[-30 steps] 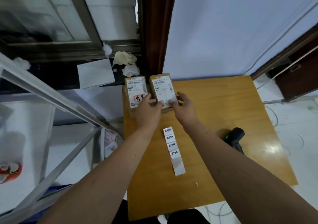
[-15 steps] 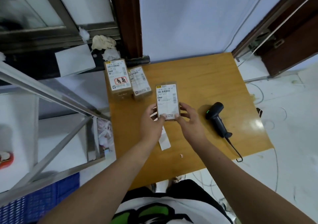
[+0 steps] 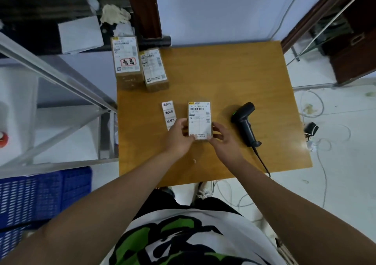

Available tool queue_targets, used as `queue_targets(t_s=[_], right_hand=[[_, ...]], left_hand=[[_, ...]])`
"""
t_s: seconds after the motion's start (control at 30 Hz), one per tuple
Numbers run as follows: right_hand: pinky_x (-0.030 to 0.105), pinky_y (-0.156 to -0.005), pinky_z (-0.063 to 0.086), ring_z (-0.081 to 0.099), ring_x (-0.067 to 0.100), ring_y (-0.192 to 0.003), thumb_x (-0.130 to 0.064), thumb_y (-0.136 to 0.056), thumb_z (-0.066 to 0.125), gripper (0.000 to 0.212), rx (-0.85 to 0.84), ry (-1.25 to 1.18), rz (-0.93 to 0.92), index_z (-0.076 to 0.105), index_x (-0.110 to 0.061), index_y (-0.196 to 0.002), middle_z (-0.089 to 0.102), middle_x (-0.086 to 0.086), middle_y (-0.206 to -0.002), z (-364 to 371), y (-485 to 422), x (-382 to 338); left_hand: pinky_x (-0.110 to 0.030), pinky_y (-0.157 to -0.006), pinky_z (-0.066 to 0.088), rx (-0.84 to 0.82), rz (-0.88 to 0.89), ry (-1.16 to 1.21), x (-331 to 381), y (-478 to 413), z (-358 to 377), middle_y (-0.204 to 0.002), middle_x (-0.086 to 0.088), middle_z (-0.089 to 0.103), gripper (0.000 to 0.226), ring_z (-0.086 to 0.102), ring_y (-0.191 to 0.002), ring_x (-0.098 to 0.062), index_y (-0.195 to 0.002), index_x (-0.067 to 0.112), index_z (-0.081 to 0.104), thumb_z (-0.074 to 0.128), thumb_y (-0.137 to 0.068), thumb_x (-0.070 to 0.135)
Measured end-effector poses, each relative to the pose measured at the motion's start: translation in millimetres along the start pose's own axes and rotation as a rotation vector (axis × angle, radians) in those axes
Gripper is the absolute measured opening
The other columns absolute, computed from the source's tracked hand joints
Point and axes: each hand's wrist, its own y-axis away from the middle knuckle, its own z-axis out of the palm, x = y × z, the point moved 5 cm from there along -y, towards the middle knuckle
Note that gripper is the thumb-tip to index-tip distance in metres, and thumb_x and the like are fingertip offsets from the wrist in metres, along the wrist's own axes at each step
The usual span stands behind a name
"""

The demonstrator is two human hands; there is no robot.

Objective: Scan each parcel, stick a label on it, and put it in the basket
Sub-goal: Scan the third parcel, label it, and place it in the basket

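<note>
A small brown parcel point(image 3: 199, 118) with a white shipping label lies flat near the middle of the wooden table point(image 3: 234, 77). My left hand point(image 3: 179, 136) grips its near left corner and my right hand point(image 3: 223, 140) its near right corner. A strip of white stickers point(image 3: 168, 113) lies just left of the parcel, its near end hidden by my left hand. A black handheld scanner point(image 3: 245, 122) with a green light rests to the right of the parcel. Two more labelled parcels point(image 3: 127, 61) point(image 3: 154, 69) stand at the table's far left corner. A blue basket point(image 3: 40, 195) sits on the floor at the left.
A metal shelf frame point(image 3: 61, 75) stands left of the table, above the basket. The scanner cable point(image 3: 262, 161) trails off the table's near edge, and more cables lie on the white floor at the right. A dark wooden door point(image 3: 354, 40) stands at the far right.
Both hands pulled one parcel from the far-left group toward me and brought it down near the table's middle, right of the sticker strip. The camera tilted downward.
</note>
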Motion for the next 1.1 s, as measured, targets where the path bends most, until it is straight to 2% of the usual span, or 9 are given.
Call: queue_targets(t_s=[0.07, 0.2, 0.33, 0.4, 0.53, 0.6, 0.73, 0.97, 1.1], right_hand=[[0.028, -0.094, 0.05, 0.06, 0.01, -0.121, -0.037, -0.098, 0.068, 0.059, -0.026, -0.008, -0.005, 0.048, -0.025, -0.153, 0.057, -0.004, -0.149, -1.2, -1.7, 3.5], [0.026, -0.093, 0.05, 0.06, 0.01, -0.12, -0.029, -0.098, 0.069, 0.056, -0.048, -0.009, -0.004, 0.05, -0.025, -0.151, 0.057, -0.003, -0.147, -3.7, -2.9, 7.0], [0.017, -0.087, 0.051, 0.057, 0.004, -0.115, -0.029, -0.097, 0.07, 0.056, -0.079, -0.008, -0.026, 0.051, -0.026, -0.15, 0.059, -0.005, -0.145, -2.8, -2.1, 9.9], [0.029, -0.096, 0.056, 0.058, 0.007, -0.116, -0.028, -0.097, 0.071, 0.057, -0.063, 0.009, -0.016, 0.05, -0.025, -0.15, 0.059, -0.003, -0.145, -5.6, -2.3, 11.5], [0.046, -0.107, 0.047, 0.051, 0.025, -0.125, -0.027, -0.087, 0.074, 0.063, 0.348, 0.232, -0.08, 0.051, -0.021, -0.145, 0.052, 0.006, -0.138, -42.0, -4.8, 10.5], [0.049, -0.113, 0.035, 0.039, 0.035, -0.136, -0.036, -0.083, 0.077, 0.077, 0.441, 0.352, 0.069, 0.041, -0.021, -0.15, 0.042, 0.012, -0.146, -60.6, -13.7, 14.9], [0.058, -0.116, 0.029, 0.034, 0.041, -0.144, -0.05, -0.085, 0.076, 0.091, 0.271, 0.512, 0.338, 0.026, -0.024, -0.156, 0.038, 0.016, -0.153, -76.5, -40.6, 31.8], [0.042, -0.078, 0.055, 0.063, 0.033, -0.092, -0.041, -0.09, 0.061, 0.039, 0.195, 0.727, 0.153, 0.056, -0.015, -0.119, 0.065, 0.01, -0.104, -86.7, -39.1, 17.9], [0.042, -0.068, 0.055, 0.064, 0.025, -0.077, -0.045, -0.094, 0.053, 0.03, 0.152, 0.165, 0.099, 0.06, -0.019, -0.107, 0.067, 0.004, -0.088, -71.2, -16.4, -21.3]], left_hand=[[-0.028, -0.094, 0.052, 0.019, -0.01, -0.01, -3.9, -0.1, 5.3, -0.133, -0.005, 0.066, 0.057, 0.067, -0.117, -0.022, -0.137, 0.013, 0.053, 0.079, -0.086, 0.004], [-0.037, -0.101, 0.055, 0.026, -0.027, -0.011, -11.7, 1.7, 17.0, -0.134, -0.005, 0.067, 0.062, 0.067, -0.12, -0.022, -0.136, 0.015, 0.05, 0.082, -0.084, 0.006], [-0.025, -0.092, 0.049, 0.041, -0.043, -0.006, -17.2, 3.4, 22.1, -0.138, -0.004, 0.064, 0.064, 0.064, -0.122, -0.021, -0.141, 0.012, 0.048, 0.081, -0.086, 0.007], [-0.029, -0.097, 0.051, 0.04, -0.048, -0.005, -21.0, 3.1, 23.3, -0.141, -0.004, 0.063, 0.067, 0.064, -0.124, -0.022, -0.143, 0.014, 0.047, 0.081, -0.086, 0.01], [-0.037, -0.103, 0.053, 0.015, -0.062, 0.002, -27.9, 2.6, 24.8, -0.142, -0.006, 0.063, 0.07, 0.065, -0.122, -0.022, -0.146, 0.014, 0.043, 0.081, -0.087, 0.014], [-0.038, -0.102, 0.053, 0.012, -0.065, 0.002, -30.1, 1.7, 24.1, -0.141, -0.006, 0.063, 0.071, 0.066, -0.119, -0.022, -0.147, 0.015, 0.042, 0.081, -0.087, 0.016], [-0.029, -0.093, 0.05, 0.021, -0.074, -0.006, -29.4, 2.1, 22.5, -0.141, -0.003, 0.063, 0.07, 0.065, -0.119, -0.02, -0.147, 0.017, 0.043, 0.08, -0.088, 0.02], [-0.027, -0.091, 0.049, 0.082, -0.077, 0.018, -25.7, 6.7, 24.4, -0.138, 0.002, 0.063, 0.06, 0.062, -0.108, -0.012, -0.14, 0.021, 0.05, 0.08, -0.088, 0.024], [-0.022, -0.084, 0.051, 0.103, -0.072, 0.043, -22.2, 8.9, 24.0, -0.139, 0.0, 0.063, 0.058, 0.065, -0.118, -0.019, -0.14, 0.02, 0.051, 0.08, -0.089, 0.023]])
